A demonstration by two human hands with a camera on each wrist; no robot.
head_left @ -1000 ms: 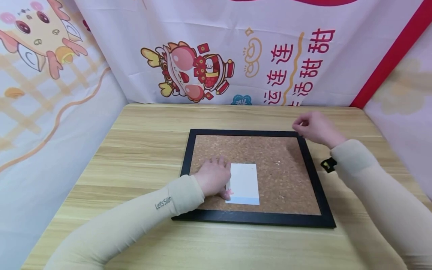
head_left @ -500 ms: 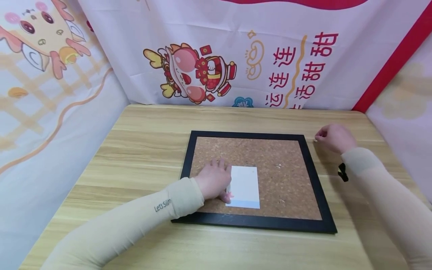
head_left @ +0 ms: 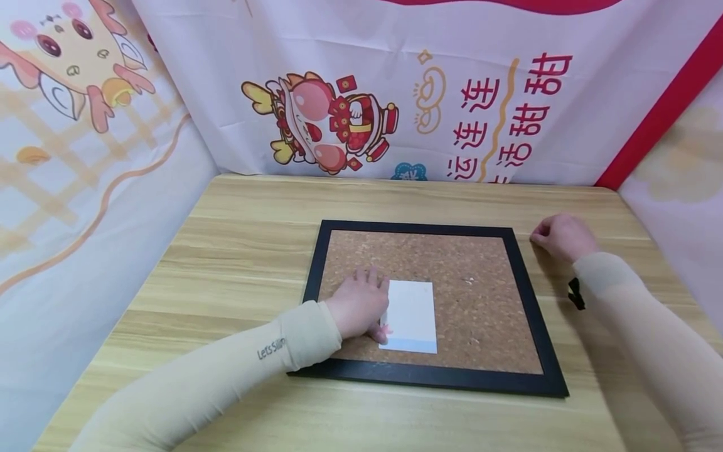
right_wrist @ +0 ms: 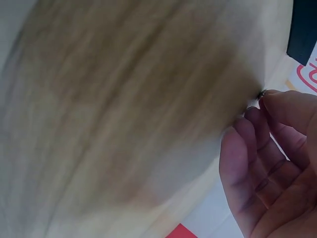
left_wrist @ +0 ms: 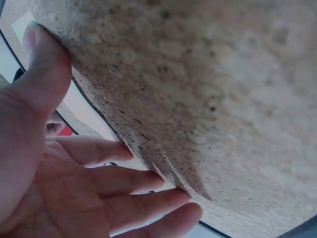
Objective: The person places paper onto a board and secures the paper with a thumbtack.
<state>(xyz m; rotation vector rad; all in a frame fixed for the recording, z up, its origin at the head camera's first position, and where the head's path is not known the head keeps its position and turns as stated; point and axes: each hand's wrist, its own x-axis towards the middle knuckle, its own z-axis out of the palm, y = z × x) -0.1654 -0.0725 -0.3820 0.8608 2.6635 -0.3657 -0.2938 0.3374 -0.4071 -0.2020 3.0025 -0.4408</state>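
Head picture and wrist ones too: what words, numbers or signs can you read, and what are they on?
"Let's Sli", last letter creased: on the left sleeve.
"运连连", reading upward: red, on the back cloth.
"活甜甜", reading upward: red, same cloth; the sign below is mostly hidden.
Blue badge on that cloth: cut off, unclear.
Red strokes in the right wrist view: cut off, unreadable.
White card: nothing I can read.
Numbers: none readable.

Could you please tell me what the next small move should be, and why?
Perhaps the right hand should set down the tiny object it pinches: it is low at the wooden tabletop, beside the corkboard, while the left hand touches the white card.
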